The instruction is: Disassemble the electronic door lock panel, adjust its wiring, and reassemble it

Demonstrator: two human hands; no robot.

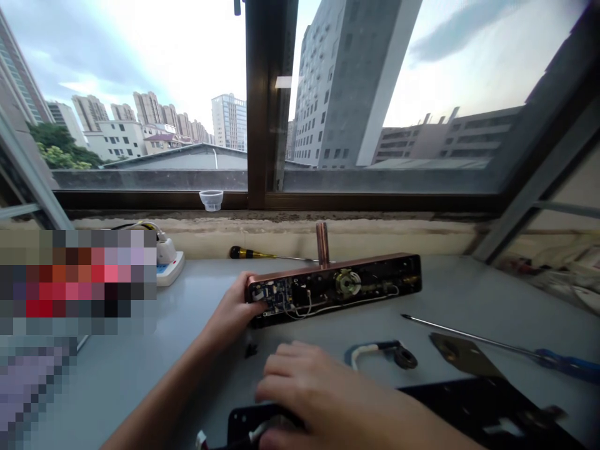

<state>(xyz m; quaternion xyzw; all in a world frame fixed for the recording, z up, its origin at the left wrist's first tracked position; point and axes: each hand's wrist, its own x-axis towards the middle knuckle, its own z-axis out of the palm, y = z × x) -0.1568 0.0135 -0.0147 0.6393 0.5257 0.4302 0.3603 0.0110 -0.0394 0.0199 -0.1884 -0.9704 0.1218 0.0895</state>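
My left hand (241,301) is closed around the left end of a long copper-coloured housing (337,284), its thumb on the green-blue circuit board (274,297) inside. The housing's open side faces me, showing thin white wires and a round brass-coloured part (347,283). A copper tube (322,244) stands up from its top edge. Closer to me, my right hand (300,387) curls over a black plate (241,417) with a cable and connector (201,440), thumb and fingers on either side. Its palm hides part of that plate.
A blue-handled screwdriver (473,337), a flat dark plate (462,356), a ring-ended cable (405,356) and a large black panel (473,406) lie on the right. Behind are a yellow-black screwdriver (253,253) and a power strip (171,270). A plastic cup (211,200) sits on the sill.
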